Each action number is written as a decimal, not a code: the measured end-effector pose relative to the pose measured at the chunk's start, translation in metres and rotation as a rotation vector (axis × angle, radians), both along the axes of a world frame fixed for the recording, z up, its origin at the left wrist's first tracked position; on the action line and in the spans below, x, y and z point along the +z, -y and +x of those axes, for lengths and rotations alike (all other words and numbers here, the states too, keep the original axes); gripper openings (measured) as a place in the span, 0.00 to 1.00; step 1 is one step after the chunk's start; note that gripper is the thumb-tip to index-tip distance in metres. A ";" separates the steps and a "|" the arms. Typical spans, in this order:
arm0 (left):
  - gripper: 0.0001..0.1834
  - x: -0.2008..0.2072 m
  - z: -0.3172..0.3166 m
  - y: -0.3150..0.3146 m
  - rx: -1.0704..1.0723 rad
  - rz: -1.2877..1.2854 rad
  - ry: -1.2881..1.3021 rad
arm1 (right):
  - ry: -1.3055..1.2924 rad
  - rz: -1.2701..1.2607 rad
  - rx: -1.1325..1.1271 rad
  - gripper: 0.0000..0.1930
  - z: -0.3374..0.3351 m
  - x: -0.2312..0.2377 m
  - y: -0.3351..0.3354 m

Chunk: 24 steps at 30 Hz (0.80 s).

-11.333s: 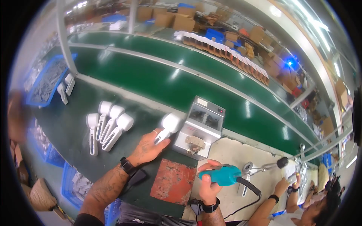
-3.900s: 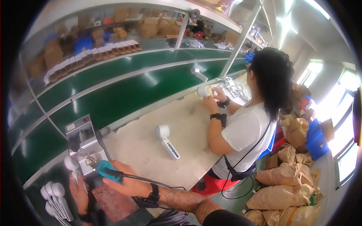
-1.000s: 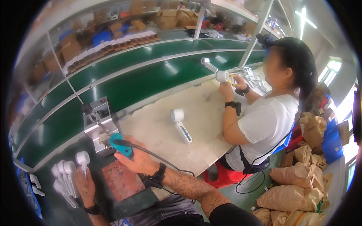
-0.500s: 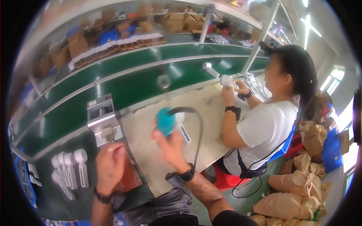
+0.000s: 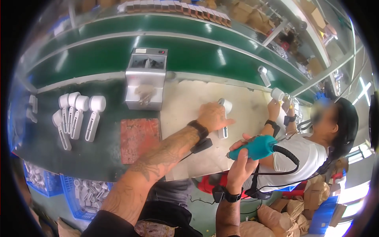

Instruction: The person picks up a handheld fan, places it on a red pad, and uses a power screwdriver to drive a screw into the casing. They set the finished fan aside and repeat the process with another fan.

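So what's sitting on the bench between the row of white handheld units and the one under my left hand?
In the head view, a reddish-brown mat lies between the white units and the left hand.

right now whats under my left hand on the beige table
The left hand lies over a white handheld part: its round head shows past the knuckles, its handle below the fingers. The middle is covered, so the grip cannot be seen. The right hand holds a teal screwdriver.

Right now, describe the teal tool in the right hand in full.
The teal power screwdriver looks like smooth plastic, with a stubby barrel body. It lies roughly level, its thin metal tip pointing left, and a black cable curves away from its rear. The right hand grips it from below, in the air off the bench's edge.
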<state>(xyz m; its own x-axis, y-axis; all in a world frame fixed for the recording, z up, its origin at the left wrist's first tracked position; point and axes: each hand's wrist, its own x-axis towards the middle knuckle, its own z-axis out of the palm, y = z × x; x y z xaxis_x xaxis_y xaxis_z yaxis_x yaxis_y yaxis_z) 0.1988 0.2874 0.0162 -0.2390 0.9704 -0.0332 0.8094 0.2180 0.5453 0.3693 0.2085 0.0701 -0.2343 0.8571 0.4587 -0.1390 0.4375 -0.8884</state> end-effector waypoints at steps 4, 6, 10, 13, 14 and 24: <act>0.20 -0.029 0.006 0.005 0.156 0.330 -0.053 | 0.032 -0.047 0.032 0.27 -0.005 -0.002 0.011; 0.18 -0.022 0.001 0.018 0.161 0.343 -0.004 | 0.037 -0.058 0.021 0.28 -0.006 -0.004 0.012; 0.15 0.015 -0.024 0.093 -0.040 0.457 0.131 | 0.067 -0.068 0.058 0.30 -0.011 -0.015 0.019; 0.11 0.025 -0.036 0.148 -0.051 0.569 0.161 | 0.085 -0.073 0.140 0.32 -0.020 -0.023 0.027; 0.11 0.028 -0.042 0.165 -0.050 0.571 0.158 | 0.078 -0.062 0.184 0.33 -0.027 -0.024 0.033; 0.13 0.008 -0.080 0.219 0.119 0.440 0.349 | 0.112 -0.117 0.328 0.36 -0.068 -0.028 0.055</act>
